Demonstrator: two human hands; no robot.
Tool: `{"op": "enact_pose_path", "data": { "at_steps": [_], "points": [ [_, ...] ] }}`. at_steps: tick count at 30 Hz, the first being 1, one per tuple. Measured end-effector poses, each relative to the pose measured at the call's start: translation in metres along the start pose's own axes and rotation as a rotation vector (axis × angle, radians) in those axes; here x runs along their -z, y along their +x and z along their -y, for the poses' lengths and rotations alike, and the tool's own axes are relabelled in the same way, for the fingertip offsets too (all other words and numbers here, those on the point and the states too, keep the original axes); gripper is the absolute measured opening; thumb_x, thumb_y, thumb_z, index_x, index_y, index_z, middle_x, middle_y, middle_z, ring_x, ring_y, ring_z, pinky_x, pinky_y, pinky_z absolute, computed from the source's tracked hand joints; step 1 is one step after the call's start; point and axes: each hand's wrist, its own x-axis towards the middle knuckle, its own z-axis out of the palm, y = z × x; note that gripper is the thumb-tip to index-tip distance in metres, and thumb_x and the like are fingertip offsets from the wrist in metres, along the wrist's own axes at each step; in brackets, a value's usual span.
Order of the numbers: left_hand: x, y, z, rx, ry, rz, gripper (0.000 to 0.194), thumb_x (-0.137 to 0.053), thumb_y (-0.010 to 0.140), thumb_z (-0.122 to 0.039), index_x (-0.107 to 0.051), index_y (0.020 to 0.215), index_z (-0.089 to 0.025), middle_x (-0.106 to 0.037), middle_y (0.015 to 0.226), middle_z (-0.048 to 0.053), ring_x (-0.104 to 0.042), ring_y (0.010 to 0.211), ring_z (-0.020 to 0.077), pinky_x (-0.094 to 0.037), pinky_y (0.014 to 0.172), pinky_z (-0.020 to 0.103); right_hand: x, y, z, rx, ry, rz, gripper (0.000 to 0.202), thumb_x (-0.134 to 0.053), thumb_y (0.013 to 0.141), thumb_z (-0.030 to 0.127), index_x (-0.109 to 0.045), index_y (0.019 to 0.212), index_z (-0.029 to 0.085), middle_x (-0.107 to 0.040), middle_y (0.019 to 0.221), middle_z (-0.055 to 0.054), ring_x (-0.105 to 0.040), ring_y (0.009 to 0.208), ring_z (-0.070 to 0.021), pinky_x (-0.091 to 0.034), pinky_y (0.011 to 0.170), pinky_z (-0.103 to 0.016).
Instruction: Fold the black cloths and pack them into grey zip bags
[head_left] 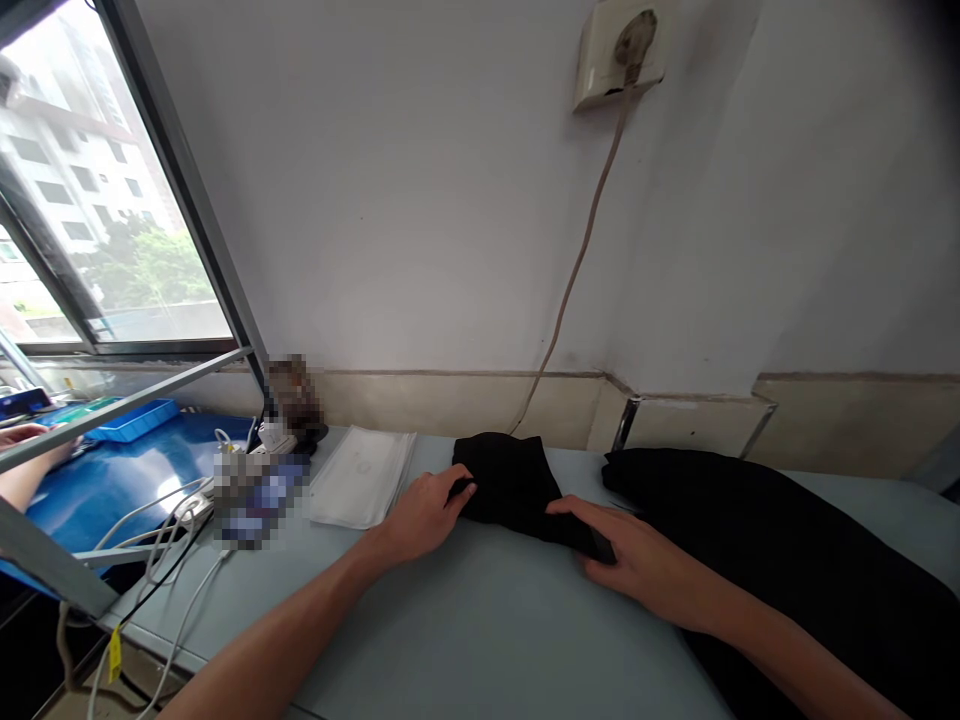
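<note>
A piece of black cloth (510,480), folded into a small bundle, lies on the grey table (525,620) near the wall. My left hand (431,510) pinches its left edge between thumb and fingers. At its right end, my right hand (626,545) grips the cloth, thumb below and fingers on top. A larger black cloth (750,520) spreads over the table on the right, partly behind my right forearm. To the left of my left hand lies a stack of clear plastic bags (361,478).
On the left are a blurred-out phone-like item (266,500), white cables (161,540) and a metal frame bar (127,405). Beyond it stands a blue table (150,480) with a blue tray (135,420) and another person's arm (34,465). A cord (577,260) hangs from a wall socket (619,50).
</note>
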Motion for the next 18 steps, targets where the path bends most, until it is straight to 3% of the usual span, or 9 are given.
{"op": "enact_pose_path", "data": {
  "at_steps": [6, 9, 12, 15, 18],
  "points": [
    [0.0010, 0.0020, 0.0010, 0.071, -0.008, -0.018, 0.033, -0.039, 0.106, -0.047, -0.064, 0.107, -0.023, -0.051, 0.062, -0.004, -0.045, 0.054, 0.0164, -0.030, 0.055, 0.029, 0.0000, 0.0000, -0.0016, 0.011, 0.037, 0.003, 0.061, -0.062, 0.087, 0.030, -0.055, 0.148, 0.036, -0.063, 0.147, -0.002, -0.061, 0.129, -0.0310, -0.049, 0.108, -0.040],
    [0.0015, 0.0017, 0.0007, 0.076, -0.010, -0.020, 0.036, -0.038, 0.106, -0.049, -0.064, 0.108, -0.023, -0.051, 0.061, -0.004, -0.046, 0.053, 0.0170, -0.030, 0.055, 0.029, -0.0017, 0.0005, 0.0013, 0.000, 0.053, -0.034, 0.054, -0.062, 0.093, 0.047, -0.058, 0.145, 0.033, -0.068, 0.139, -0.005, -0.069, 0.112, -0.0309, -0.055, 0.099, -0.042],
    [0.0020, 0.0010, 0.0002, 0.060, -0.003, -0.021, 0.038, -0.038, 0.106, -0.049, -0.065, 0.108, -0.023, -0.052, 0.061, -0.003, -0.047, 0.054, 0.0170, -0.030, 0.055, 0.029, -0.0022, 0.0015, 0.0053, -0.007, 0.087, -0.056, 0.048, -0.058, 0.095, 0.058, -0.064, 0.136, 0.033, -0.077, 0.117, -0.005, -0.071, 0.087, -0.0275, -0.058, 0.082, -0.040],
    [0.0019, 0.0007, 0.0008, 0.036, 0.004, -0.022, 0.038, -0.039, 0.106, -0.050, -0.065, 0.109, -0.023, -0.052, 0.061, -0.004, -0.046, 0.053, 0.0161, -0.030, 0.055, 0.029, -0.0011, 0.0028, 0.0066, 0.008, 0.134, -0.082, 0.037, -0.058, 0.096, 0.054, -0.070, 0.124, 0.031, -0.079, 0.100, -0.003, -0.070, 0.075, -0.0253, -0.057, 0.073, -0.038],
    [0.0011, 0.0009, 0.0017, 0.028, 0.020, -0.034, 0.038, -0.039, 0.106, -0.050, -0.066, 0.108, -0.023, -0.051, 0.060, -0.004, -0.045, 0.052, 0.0158, -0.030, 0.055, 0.029, 0.0001, 0.0039, 0.0057, 0.017, 0.155, -0.084, 0.031, -0.056, 0.097, 0.043, -0.072, 0.120, 0.030, -0.080, 0.103, -0.003, -0.069, 0.069, -0.0231, -0.055, 0.069, -0.036]
  ]
}}
